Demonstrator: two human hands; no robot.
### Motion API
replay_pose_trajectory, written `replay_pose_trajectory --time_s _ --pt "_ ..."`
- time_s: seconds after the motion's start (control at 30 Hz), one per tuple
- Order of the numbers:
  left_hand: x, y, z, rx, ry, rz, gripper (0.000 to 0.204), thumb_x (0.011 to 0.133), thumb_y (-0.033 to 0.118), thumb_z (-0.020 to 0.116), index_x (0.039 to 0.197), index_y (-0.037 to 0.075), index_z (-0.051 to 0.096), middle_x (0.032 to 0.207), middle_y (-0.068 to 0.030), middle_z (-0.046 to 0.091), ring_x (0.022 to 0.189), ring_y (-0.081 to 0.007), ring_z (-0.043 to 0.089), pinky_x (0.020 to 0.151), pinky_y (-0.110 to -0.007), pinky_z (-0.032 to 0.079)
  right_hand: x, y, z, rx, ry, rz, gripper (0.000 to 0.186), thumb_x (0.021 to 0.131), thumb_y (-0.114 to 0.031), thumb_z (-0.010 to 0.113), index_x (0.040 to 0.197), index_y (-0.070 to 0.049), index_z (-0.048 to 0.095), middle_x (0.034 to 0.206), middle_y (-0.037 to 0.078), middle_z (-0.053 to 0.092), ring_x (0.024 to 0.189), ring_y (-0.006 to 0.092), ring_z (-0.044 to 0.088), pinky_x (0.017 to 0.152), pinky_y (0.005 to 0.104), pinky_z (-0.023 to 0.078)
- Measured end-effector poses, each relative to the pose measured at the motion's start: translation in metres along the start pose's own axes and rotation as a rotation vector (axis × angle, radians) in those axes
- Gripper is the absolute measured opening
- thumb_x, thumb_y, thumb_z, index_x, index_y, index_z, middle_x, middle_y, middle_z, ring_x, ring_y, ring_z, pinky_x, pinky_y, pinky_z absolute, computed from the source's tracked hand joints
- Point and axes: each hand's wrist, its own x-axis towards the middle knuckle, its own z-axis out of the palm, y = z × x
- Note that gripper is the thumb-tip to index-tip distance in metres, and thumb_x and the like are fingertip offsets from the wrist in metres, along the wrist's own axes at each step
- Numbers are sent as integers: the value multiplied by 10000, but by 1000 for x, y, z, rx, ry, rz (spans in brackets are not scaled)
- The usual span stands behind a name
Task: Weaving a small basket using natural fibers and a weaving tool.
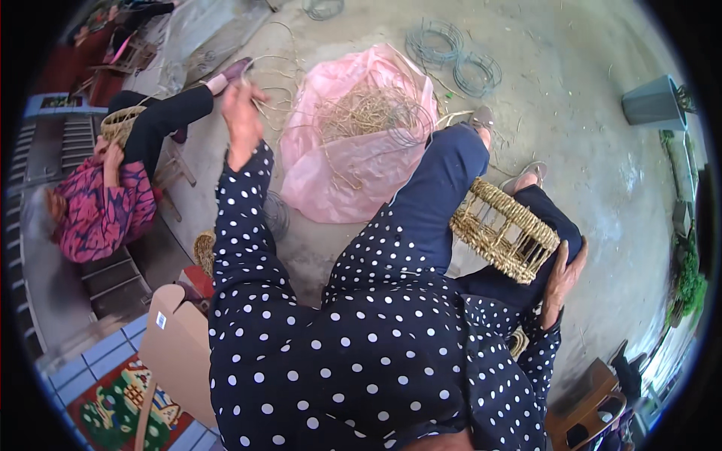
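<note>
A woven straw basket [505,231] with open, slatted sides lies tilted across my right thigh. Beside its near end is my right hand [564,276], fingers stretched along my knee and thumb apart at the basket's edge. My left hand [242,128] is raised far out to the left, away from the basket. Its fingers look bent, with a pale strand [247,69] showing by the tips; blur hides what they grip. Ahead of me, a pink plastic sheet [316,177] holds a heap of loose straw cord [368,113].
Wire coils [435,42] lie on the concrete floor beyond the sheet. At left a seated person [113,199] handles another basket [122,124]. A cardboard piece [177,353] stands at lower left, a grey planter [653,104] at right, a wooden chair [590,410] at lower right.
</note>
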Motion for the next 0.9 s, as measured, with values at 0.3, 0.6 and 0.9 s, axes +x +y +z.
replay_pose_trajectory --time_s 0.3,0.6,0.9 --pt "-40 244 86 -115 -471 368 196 961 158 557 1013 -24 607 675 -2 466 576 -81 388 503 -218 302 67 -127 -57 531 -90 -351 303 975 -173 504 1201 7 594 1170 122 637 1084 196 575 951 304 422" --pt "-101 270 153 -356 -702 216 187 954 175 571 1001 -2 608 682 -25 500 530 -84 406 456 -216 287 31 -319 4 610 -436 -993 520 874 -365 648 1265 -40 539 1256 180 557 1161 285 540 956 376 445" --pt "-34 231 38 503 -404 408 115 841 55 693 943 2 691 797 63 619 685 2 492 600 -151 382 127 -258 -73 1143 -535 -372 202 932 -243 583 879 -57 643 604 -79 376 507 32 311 459 210 234"
